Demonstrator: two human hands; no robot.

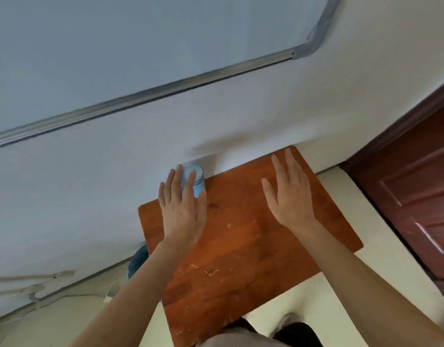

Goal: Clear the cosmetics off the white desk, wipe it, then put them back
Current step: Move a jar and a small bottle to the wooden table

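A pale blue jar with a white lid point(198, 177) stands at the far left corner of a reddish-brown wooden tabletop point(243, 236), against the wall. My left hand point(184, 209) hovers over it with straight, spread fingers, partly covering the jar; whether the fingers touch it is unclear. My right hand point(288, 194) is flat and open above the far right part of the tabletop, holding nothing. No white desk is in view.
A white wall with a framed whiteboard point(140, 58) rises behind the table. A dark red door point(421, 191) stands at the right. A blue cloth-like thing point(138, 261) lies on the pale floor left of the table.
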